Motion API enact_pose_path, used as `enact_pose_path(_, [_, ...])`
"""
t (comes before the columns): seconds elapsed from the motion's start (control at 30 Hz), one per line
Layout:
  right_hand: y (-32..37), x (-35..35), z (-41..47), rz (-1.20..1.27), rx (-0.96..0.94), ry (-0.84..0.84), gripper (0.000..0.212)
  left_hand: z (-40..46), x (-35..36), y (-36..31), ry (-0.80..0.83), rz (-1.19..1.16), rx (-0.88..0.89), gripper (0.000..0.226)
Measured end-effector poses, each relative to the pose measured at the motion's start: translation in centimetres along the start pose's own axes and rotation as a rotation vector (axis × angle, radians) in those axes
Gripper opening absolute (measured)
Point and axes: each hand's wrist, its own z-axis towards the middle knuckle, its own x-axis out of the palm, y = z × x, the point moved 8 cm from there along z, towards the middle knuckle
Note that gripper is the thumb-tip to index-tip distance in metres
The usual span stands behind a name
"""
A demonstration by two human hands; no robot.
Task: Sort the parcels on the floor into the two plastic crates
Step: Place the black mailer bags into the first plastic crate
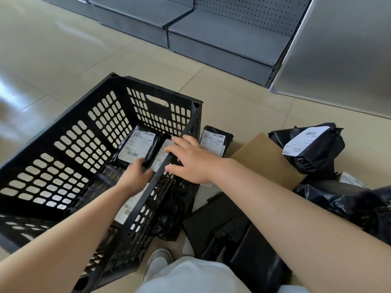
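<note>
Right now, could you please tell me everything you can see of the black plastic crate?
The black plastic crate stands upright on the tiled floor, open-topped, its walls perforated with rounded slots and a handle cut-out in the far wall. It looks like rigid plastic. Black labelled parcels lie inside. The left hand reaches in among them; the right hand rests on its right rim. More parcels lie against its right wall outside.
</note>
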Motion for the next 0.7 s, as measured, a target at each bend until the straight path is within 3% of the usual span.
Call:
enact_pose_path(0.13, [-2.1, -1.7, -1.3, 0.04, 0.065, -0.043, 0.062, -0.9, -3.7, -4.4, -0.16, -0.358, 0.007, 0.037])
enact_pose_path(0.23, [-4.2, -2.7, -2.4, 0.059, 0.125, -0.068, 0.061, -2.0, -5.4, -8.1, -0.219, -0.433, 0.07, 0.035])
enact_pose_path(0.37, [-7.7, -3.7, -4.7, 0.091, 0.22, -0.114, 0.06, -4.0, -5.9, -13.0, -0.237, -0.311, 0.186, 0.047])
enact_pose_path(0.57, [-13.9, -1.9, -8.9, 0.191, 0.427, -0.096, 0.059, -7.7, -2.6, -19.7, -0.243, -0.016, 0.532, 0.053])
enact_pose_path(0.7, [-16.4, 0.2, -11.9, 0.253, 0.5, -0.062, 0.058, -8.1, 2.6, -19.8, -0.097, 0.052, 0.538, 0.055])
